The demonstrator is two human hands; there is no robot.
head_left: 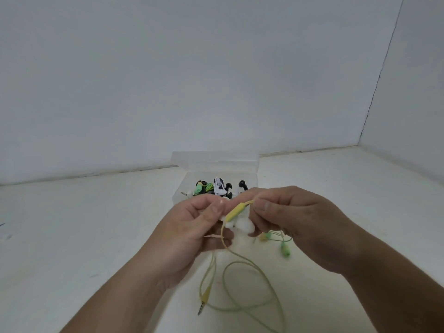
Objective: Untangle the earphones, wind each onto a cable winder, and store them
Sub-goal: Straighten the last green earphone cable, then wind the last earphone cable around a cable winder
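White tabletop carries a clear plastic storage box, lid up, just beyond both hands. Left hand: fingers curled on a white lumpy plastic winder. Right hand: thumb and forefinger pinch the yellow-green earphone cable at the upper end of its yellow oblong inline remote. Remote's long axis runs lower-left to upper-right, bridging the two grips. Slack lies nearer the person; winding probably feeds from the right.

Box behind hands; cable on table below.
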